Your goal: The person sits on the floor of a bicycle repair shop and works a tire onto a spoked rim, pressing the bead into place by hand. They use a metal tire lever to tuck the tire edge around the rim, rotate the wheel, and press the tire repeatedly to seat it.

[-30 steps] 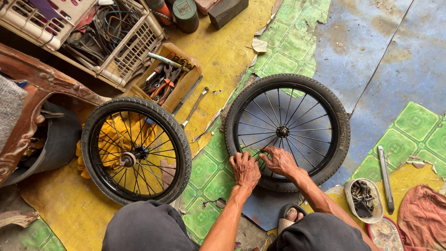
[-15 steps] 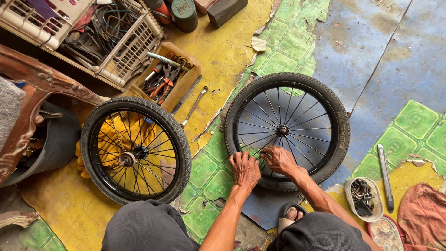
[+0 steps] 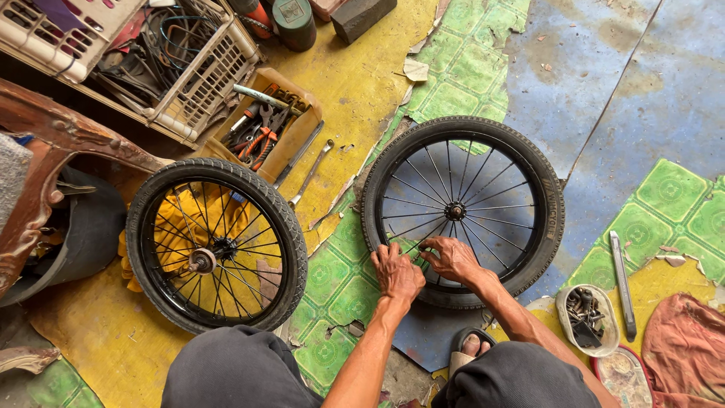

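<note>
- My left hand (image 3: 398,273) and right hand (image 3: 453,259) press, fingers curled, on the flat-lying bicycle wheel (image 3: 462,210) rim at 6 o'clock, hub at 12 o'clock from both; neither nearer.

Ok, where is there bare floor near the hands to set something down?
Free: the blue floor above and right of the right wheel, and the yellow sheet above it. The green strip between that wheel and the left wheel is narrow. Crowded: the tool tray and the crate upper left, and the bowl of parts lower right.

Bright, even daylight; soft shadows, sharp focus, slight edge distortion.
</note>
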